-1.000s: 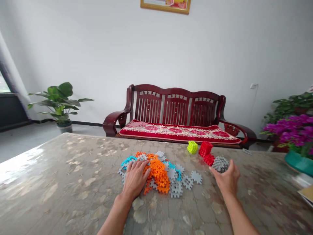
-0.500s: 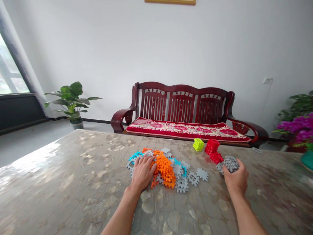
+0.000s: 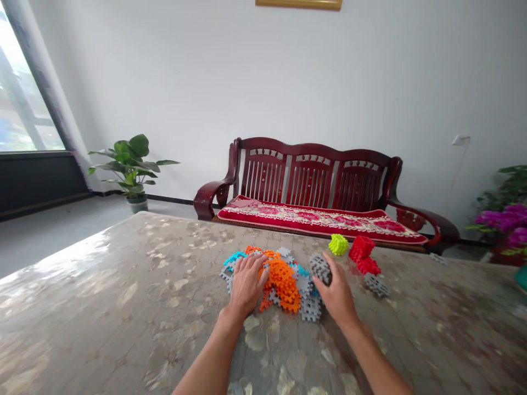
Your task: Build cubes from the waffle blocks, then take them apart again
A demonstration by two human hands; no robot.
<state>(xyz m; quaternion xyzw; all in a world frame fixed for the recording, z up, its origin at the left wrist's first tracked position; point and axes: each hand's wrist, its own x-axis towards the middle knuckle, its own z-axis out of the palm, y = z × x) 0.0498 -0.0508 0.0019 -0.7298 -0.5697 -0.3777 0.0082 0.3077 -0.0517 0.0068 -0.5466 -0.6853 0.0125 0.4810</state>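
My left hand (image 3: 247, 282) lies with fingers stretched out over the left side of a pile of interlocking plastic tiles, next to the orange tiles (image 3: 282, 282). Blue tiles (image 3: 235, 258) show beyond its fingertips, and what lies beneath the palm is hidden. Between thumb and fingers, my right hand (image 3: 338, 288) grips a grey tile cluster (image 3: 320, 267) at the pile's right edge. Loose light grey tiles (image 3: 310, 309) lie just in front of it.
A yellow-green tile cube (image 3: 338, 244) stands farther back on the patterned table (image 3: 173, 329), left of red tile blocks (image 3: 362, 251). Another grey tile piece (image 3: 376, 285) lies right of my right hand. Beyond the table is a wooden bench (image 3: 308, 175).
My right hand has moved left to the pile with the grey tile cluster, leaving a grey piece near the red blocks. My left hand stays on the pile. The view has shifted slightly.
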